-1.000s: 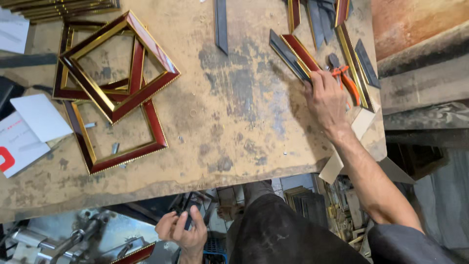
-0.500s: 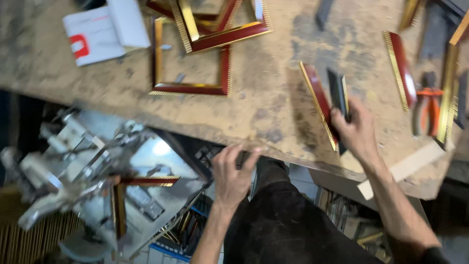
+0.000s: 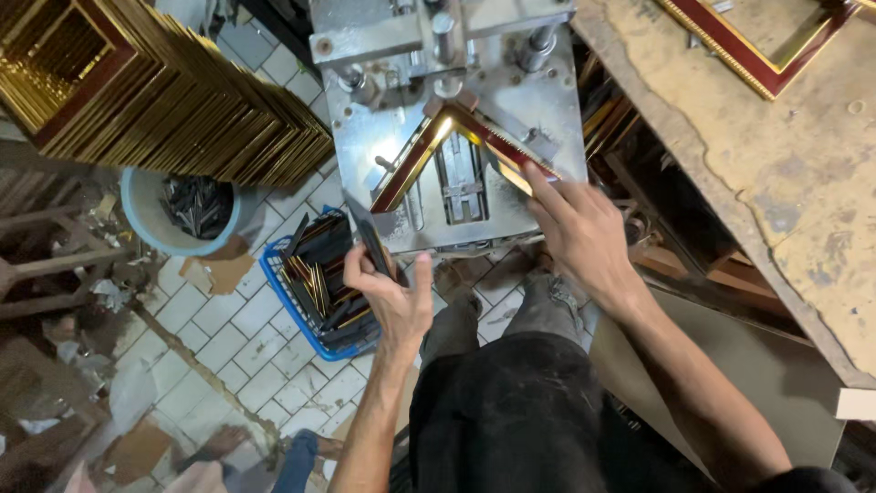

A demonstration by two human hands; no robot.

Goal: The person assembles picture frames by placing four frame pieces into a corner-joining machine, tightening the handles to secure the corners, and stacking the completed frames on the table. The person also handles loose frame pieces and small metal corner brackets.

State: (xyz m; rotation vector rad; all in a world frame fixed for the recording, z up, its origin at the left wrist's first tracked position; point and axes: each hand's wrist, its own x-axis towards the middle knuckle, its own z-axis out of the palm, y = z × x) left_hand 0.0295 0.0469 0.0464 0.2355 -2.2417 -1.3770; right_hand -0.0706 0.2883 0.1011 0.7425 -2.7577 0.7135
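Right hand (image 3: 575, 228) presses a red-gold frame strip (image 3: 511, 155) into the metal joining machine (image 3: 456, 119) corner; left hand (image 3: 392, 292), grip closed around a dark strip (image 3: 370, 239), waits beside it.

Big stack of gold frames (image 3: 155, 87) sat top left, grey bucket (image 3: 151, 228) of scraps below it, blue basket (image 3: 315, 319) on the tiled floor (image 3: 237, 338).

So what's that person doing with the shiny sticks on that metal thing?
A person presses two red-and-gold frame mouldings together in a corner on a grey metal joining machine. The right hand steadies the right piece. The left hand holds a dark flat strip. Finished gold frames sit stacked nearby.
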